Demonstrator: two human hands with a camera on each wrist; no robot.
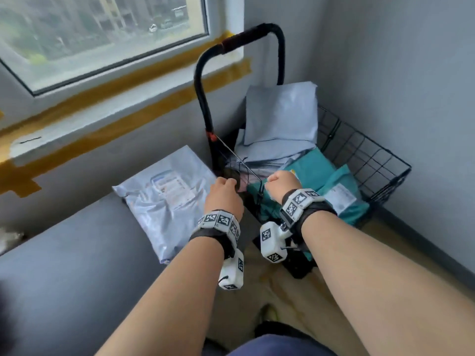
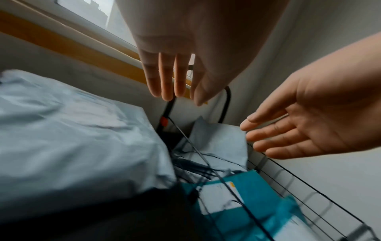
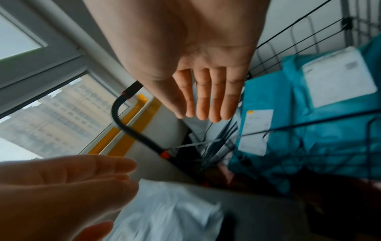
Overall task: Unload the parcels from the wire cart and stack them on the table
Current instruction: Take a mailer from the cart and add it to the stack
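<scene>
Several parcels fill the cart [image 1: 359, 155]: two teal bags [image 1: 318, 176] with white labels lie at the near end of the basket, and pale grey mailers [image 1: 280, 114] are piled behind them, the topmost leaning up against the black handle [image 1: 280, 55]. One grey parcel [image 1: 164, 194] with a printed label already lies on the dark table [image 1: 64, 265], its far corner just beside the cart's frame.

Both hands hang over the near rim of the basket, empty. The left hand [image 2: 181, 57] is over the corner where table and cart meet, fingers straight and close together, touching nothing. The right hand [image 3: 198, 76] is above the teal bags, fingers likewise straight and side by side, palm down, gripping nothing. From the head view both hands look bunched, but the wrist views show them flat and relaxed.

Thin black wires of the basket rim cross between the hands and the teal bags, and a slanting bar runs from an orange clip [image 1: 211, 136] on the handle post down to the rim. A window [image 1: 90, 29] with yellow tape [image 1: 115, 80] along its sill stands behind the table; a grey wall closes in the cart on the right.
</scene>
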